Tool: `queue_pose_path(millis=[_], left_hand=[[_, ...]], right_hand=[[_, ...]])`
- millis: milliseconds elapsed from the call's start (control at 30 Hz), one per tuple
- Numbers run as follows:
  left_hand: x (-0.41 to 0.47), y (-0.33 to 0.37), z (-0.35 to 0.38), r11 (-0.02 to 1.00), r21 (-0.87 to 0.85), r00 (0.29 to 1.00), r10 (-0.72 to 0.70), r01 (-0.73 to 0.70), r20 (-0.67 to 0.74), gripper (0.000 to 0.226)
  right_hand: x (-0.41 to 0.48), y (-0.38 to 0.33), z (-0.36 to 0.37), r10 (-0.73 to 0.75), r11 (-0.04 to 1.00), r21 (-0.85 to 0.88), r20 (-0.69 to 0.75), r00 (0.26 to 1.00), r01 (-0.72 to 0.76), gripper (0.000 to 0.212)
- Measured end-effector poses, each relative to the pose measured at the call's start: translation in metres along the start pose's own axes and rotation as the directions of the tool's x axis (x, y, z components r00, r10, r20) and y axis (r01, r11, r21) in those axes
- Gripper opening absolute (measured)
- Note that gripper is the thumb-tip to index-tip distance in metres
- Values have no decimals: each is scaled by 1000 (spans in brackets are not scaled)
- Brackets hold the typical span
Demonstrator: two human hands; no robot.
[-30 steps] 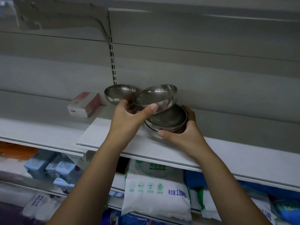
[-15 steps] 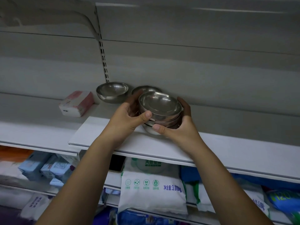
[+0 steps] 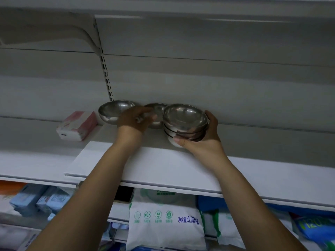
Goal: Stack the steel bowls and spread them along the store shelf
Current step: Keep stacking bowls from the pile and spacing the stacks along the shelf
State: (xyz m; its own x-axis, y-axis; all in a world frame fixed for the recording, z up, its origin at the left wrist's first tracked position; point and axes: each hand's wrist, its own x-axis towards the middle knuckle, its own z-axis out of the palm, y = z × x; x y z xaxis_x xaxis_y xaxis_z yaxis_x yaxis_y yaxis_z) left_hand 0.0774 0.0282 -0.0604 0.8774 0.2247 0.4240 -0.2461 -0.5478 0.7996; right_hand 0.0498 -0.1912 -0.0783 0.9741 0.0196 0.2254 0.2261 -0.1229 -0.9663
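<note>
1. Well back on the white shelf [image 3: 163,165], the stack of steel bowls [image 3: 184,124] sits right of centre, close to the grey back panel.
2. Its bowls are nested mouth-up. They are round, shallow and polished, and their rims show as tight bands with dark lines between them. The top bowl's hollow catches soft glints of light.
3. The right hand [image 3: 204,140] grips the stack. The thumb lies across the low front and the fingers wrap round the far right side.
4. Just left of the stack, touching or nearly so, stands a single middle bowl [image 3: 157,110], also mouth-up.
5. The left hand [image 3: 134,120] is at that bowl's near side. Its fingers are blurred, so I cannot tell whether they hold it or only touch it.
6. A third, left bowl [image 3: 114,110] stands further left, below the slotted upright [image 3: 106,73], partly behind the left hand.
7. A pink-and-white packet [image 3: 78,125] lies on the neighbouring shelf section, left of the bowls.
8. A white bag [image 3: 163,221] with green icons and some blue packs [image 3: 36,200] sit on the lower shelves.
</note>
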Motion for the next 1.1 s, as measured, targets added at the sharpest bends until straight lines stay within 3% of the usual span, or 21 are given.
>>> queue_pose_path(millis=[100, 267, 433, 567, 667, 900, 1100], left_hand=[[8, -7, 5, 985, 148, 995, 85, -91, 48, 26], [6, -20, 14, 934, 349, 981, 14, -82, 194, 37], [-2, -7, 15, 988, 137, 997, 68, -72, 37, 6], [-9, -8, 10, 982, -185, 993, -66, 47, -101, 16], [-13, 4, 6, 934, -354, 974, -117, 42, -194, 18], [-26, 43, 3, 878, -460, 970, 16, -129, -243, 27], [-29, 44, 6, 893, -383, 971, 202, -237, -130, 26]], right_hand=[[3, 7, 3, 7, 999, 35, -42, 999, -6, 121], [5, 15, 6, 0, 999, 50, -90, 996, 4, 121], [8, 19, 8, -25, 999, 45, -100, 995, 30, 117], [10, 21, 9, -25, 998, 55, -96, 995, 30, 116], [9, 18, 7, -31, 997, 71, -67, 997, 35, 115], [4, 17, 2, -48, 996, 73, 21, 999, 46, 117], [1, 18, 2, -62, 997, 58, 49, 997, 59, 124]])
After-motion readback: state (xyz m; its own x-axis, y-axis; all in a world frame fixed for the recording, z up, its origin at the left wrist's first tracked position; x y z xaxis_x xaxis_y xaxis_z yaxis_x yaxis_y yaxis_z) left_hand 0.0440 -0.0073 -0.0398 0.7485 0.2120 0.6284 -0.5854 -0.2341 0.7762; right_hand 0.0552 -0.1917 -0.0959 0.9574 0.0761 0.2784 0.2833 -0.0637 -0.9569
